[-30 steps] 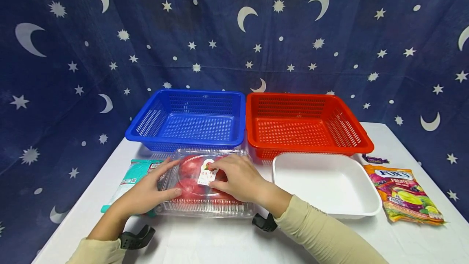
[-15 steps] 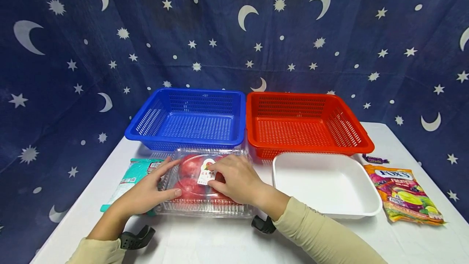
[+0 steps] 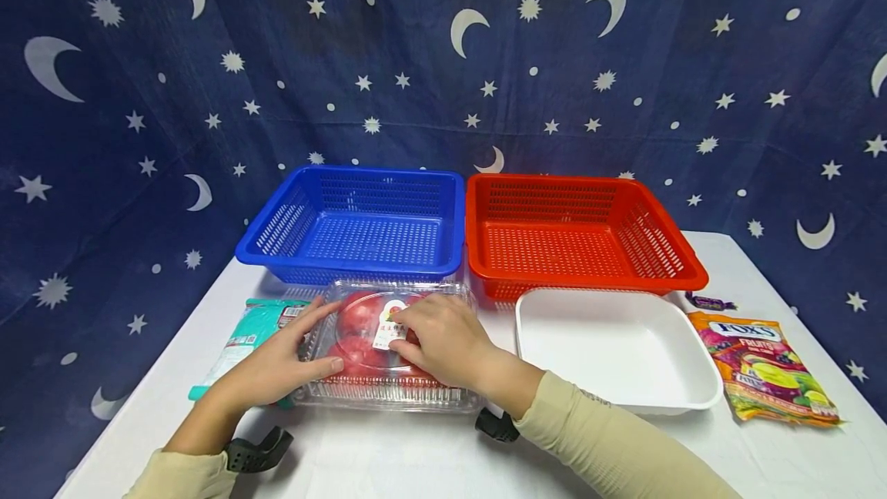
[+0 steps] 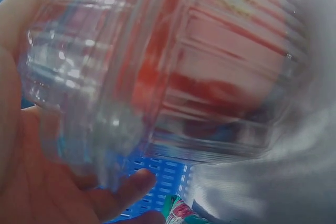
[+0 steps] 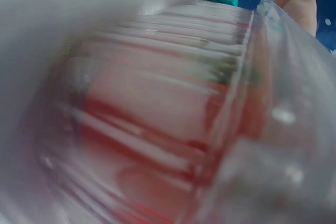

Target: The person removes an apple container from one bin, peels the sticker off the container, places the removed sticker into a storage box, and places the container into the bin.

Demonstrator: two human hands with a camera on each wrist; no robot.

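Note:
A clear plastic clamshell box (image 3: pixel 388 393) of red round fruit, apparently tomatoes, sits on the white table before me. Its lid bears a white label (image 3: pixel 385 334) with printed writing. My left hand (image 3: pixel 277 360) rests on the box's left side, thumb and fingers spread along the lid. In the left wrist view that hand's fingers (image 4: pixel 123 190) stretch out beside the ribbed plastic. With bent fingers, my right hand (image 3: pixel 446 345) touches the label's right edge with index finger and thumb; whether they pinch it is unclear. The right wrist view shows the box (image 5: pixel 157 103) close and blurred.
Behind the box stand a blue basket (image 3: pixel 360 266) and a red basket (image 3: pixel 589 281). A white tray (image 3: pixel 617 360) is to the right, beside a Fox's candy bag (image 3: pixel 765 368) and a purple-wrapped sweet (image 3: pixel 710 302). A teal packet (image 3: pixel 249 329) lies left, partly behind my left arm.
The right thumb has shifted slightly left along the label's edge, and the right hand has turned a little. The left hand and the box stay in place.

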